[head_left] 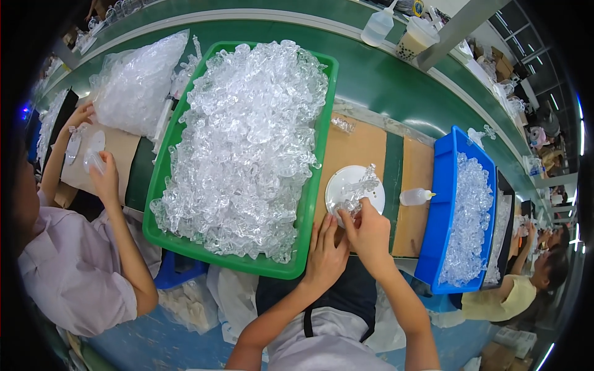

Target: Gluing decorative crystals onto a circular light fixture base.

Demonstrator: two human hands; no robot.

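My right hand pinches a clear plastic piece over a round white dish. Its fingertips cover part of the piece, and further clear plastic sticks up at the dish's far right side. Beside it, my left hand lies with fingers stretched out on the near edge of the brown cardboard, its fingertips close to the dish. To the left, a green tub is heaped with clear plastic pieces.
Right of the dish lies a small squeeze bottle, then a blue bin of clear pieces. At the back stand another bottle and a drink cup. On the left, a co-worker handles parts near a plastic bag.
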